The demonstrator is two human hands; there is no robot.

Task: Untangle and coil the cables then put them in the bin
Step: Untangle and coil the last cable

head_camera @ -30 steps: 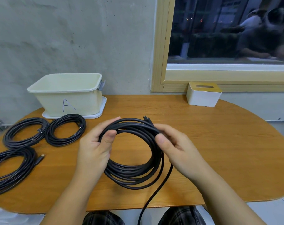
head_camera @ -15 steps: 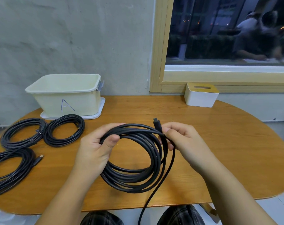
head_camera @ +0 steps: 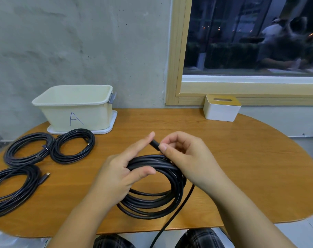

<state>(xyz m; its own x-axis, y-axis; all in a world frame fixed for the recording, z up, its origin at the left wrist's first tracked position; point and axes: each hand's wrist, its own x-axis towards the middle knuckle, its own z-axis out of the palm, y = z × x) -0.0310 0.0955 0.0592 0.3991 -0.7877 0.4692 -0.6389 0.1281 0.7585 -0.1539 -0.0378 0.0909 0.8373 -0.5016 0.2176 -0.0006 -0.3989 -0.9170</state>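
A black coiled cable [head_camera: 155,203] hangs over the table's near edge, gripped at its top left by my left hand [head_camera: 121,172], thumb over the strands. My right hand [head_camera: 186,156] pinches the cable's plug end [head_camera: 154,144] between thumb and fingers just above the coil. One loose strand [head_camera: 177,213] runs from the coil down off the table edge. A cream bin marked "A" [head_camera: 75,106] stands on a white lid at the back left; nothing shows inside it from here. Three other black coils lie left: one [head_camera: 27,149], one [head_camera: 73,145], one [head_camera: 10,188].
The oval wooden table [head_camera: 241,167] stands against a grey wall. A white box with a yellow slotted top [head_camera: 222,108] sits at the back under the window frame. My checked trousers [head_camera: 197,238] show below the near edge.
My right hand has lifted the plug end above the coil and now pinches it. My left hand's index finger has stretched out toward the plug, and the coil has sunk lower.
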